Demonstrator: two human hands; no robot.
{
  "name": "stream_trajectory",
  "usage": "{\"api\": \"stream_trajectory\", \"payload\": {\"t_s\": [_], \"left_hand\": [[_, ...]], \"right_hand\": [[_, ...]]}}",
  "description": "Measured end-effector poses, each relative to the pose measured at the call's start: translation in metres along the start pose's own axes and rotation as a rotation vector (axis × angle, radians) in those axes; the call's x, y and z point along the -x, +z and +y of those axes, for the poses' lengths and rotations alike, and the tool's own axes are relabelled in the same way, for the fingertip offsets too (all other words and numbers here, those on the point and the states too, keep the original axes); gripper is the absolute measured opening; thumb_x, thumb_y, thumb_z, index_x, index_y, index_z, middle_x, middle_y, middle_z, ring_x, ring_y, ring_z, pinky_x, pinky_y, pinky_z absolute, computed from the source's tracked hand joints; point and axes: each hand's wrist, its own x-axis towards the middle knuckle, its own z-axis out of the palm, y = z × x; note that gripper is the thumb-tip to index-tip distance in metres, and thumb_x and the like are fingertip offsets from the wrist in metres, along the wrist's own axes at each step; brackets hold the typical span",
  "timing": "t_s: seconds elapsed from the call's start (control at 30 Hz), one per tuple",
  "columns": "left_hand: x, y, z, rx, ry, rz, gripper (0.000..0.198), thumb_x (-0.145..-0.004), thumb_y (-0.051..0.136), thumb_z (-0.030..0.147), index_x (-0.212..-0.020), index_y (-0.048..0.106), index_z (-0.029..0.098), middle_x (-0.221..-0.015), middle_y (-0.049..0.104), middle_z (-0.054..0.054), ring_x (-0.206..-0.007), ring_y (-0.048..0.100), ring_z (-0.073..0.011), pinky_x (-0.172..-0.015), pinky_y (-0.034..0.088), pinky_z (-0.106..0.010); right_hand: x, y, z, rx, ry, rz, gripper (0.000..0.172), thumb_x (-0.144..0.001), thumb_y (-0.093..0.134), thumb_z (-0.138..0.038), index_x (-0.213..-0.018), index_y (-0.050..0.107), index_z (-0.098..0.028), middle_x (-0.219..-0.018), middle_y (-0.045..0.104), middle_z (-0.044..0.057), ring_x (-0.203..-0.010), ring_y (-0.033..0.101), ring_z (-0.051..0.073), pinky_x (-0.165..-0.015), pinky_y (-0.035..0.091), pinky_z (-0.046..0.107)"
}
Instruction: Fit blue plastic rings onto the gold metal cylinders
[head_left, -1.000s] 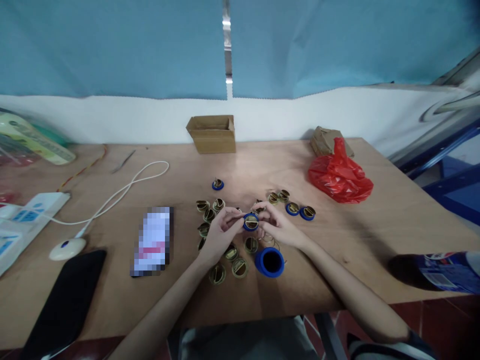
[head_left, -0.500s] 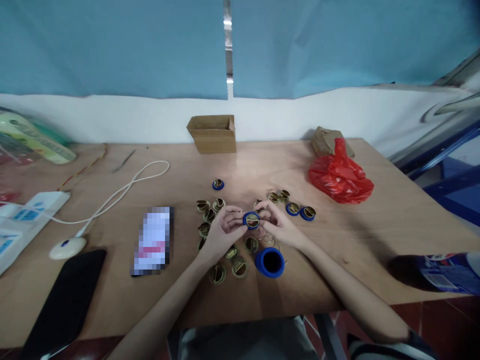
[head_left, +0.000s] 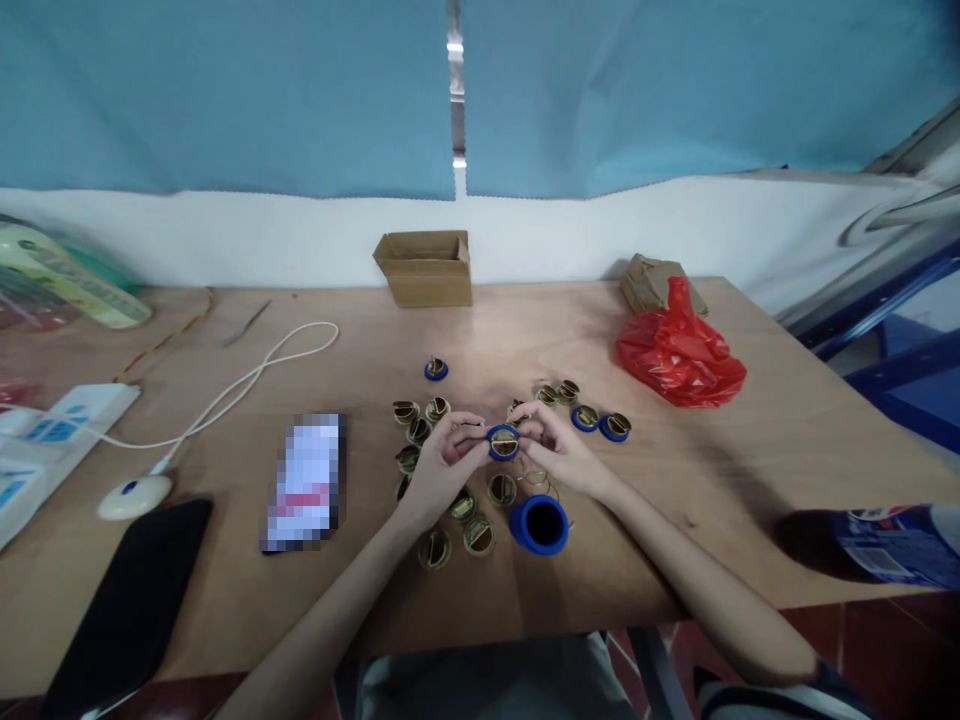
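Four blue-rimmed discs (head_left: 503, 436), two hands (head_left: 442, 468)

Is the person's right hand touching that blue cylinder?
Apart. The head view plainly shows a strip of tabletop between the right hand and the blue cylinder.

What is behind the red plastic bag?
A brown package is behind the red bag. Its top and left part show; the bag covers some of its front, which cannot be seen.
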Motion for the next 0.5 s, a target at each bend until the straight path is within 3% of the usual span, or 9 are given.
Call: {"api": "stream_trajectory", "payload": {"t_s": [0.5], "left_hand": [[0.0018, -0.0016, 0.0004, -0.055, 0.022, -0.060, 0.034, -0.078, 0.080, 0.021, -0.105, 0.059, 0.021, -0.106, 0.076, -0.004, -0.100, 0.073, -0.0157, -0.095, 0.056, -0.028]], "right_hand": [[-0.0043, -0.0045, 0.0044, -0.036, -0.069, 0.069, 0.031, -0.093, 0.068, -0.040, -0.114, 0.051, -0.024, -0.086, 0.062, -0.002, -0.066, 0.064, 0.012, -0.060, 0.056, 0.027]]}}
